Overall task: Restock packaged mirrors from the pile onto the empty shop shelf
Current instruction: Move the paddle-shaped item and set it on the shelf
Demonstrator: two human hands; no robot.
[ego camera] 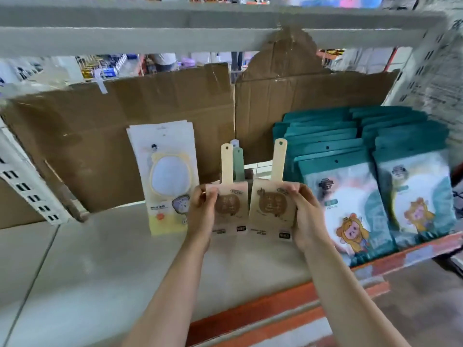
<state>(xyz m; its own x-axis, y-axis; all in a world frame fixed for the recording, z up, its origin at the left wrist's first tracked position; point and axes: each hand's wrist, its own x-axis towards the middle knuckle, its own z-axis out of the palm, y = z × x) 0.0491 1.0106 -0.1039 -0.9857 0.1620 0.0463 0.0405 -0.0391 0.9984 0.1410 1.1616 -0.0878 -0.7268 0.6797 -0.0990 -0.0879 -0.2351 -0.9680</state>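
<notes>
Paddle-shaped packaged mirrors: beige card sleeves, brown round motif on the front, long handle with a hang hole on top. Two in hand, upright, side by side, just above the grey shelf (100, 259).

At nine o'clock of them, white-and-yellow packs (165, 176) leaning on the cardboard (125, 121); several, count unclear.

Left hand (203, 211) pinching the left beige mirror (229, 199) at its upper left corner, fingers (209, 194) curled round the edge. At twelve o'clock behind it, one green handle (238, 162).

Right hand (307, 216) pinching the right beige mirror (273, 204) at its upper right corner, same curl.

At three o'clock, two rows of teal packs (350, 171), too overlapped to count.
</notes>
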